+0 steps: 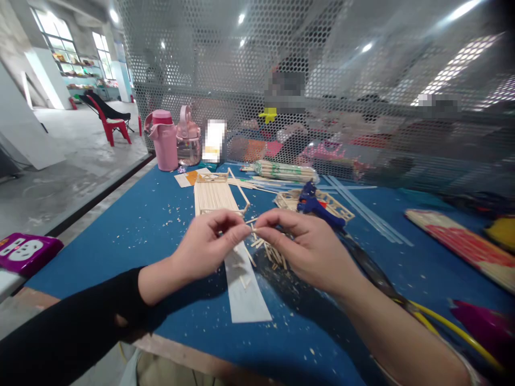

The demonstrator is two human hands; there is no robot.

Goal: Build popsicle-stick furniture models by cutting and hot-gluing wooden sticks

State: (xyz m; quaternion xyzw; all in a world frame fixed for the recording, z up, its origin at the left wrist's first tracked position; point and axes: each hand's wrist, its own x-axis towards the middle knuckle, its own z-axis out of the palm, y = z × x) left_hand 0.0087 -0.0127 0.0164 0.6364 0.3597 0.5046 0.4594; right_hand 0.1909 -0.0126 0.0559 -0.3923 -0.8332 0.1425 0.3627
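Note:
My left hand (215, 238) and my right hand (308, 244) meet above the blue table, each closed in a thumb-and-finger pinch. Between their fingertips is a small piece of thin wooden stick (253, 229), mostly covered by the fingers. Just behind my left hand lies a flat panel of wooden sticks (215, 195) with small framed rails at its ends. A pile of short cut sticks (273, 253) sits below my right hand. A strip of white paper (250, 303) with a few stick pieces on it lies under both hands.
Behind my right hand, a blue glue gun (319, 206) rests on a wooden lattice piece (338, 205). Translucent glue sticks (368, 214) lie farther right. A pink thermos (164, 142), a bottle (188, 142) and a bagged stick bundle (285, 171) stand or lie before the perforated metal screen (237, 64).

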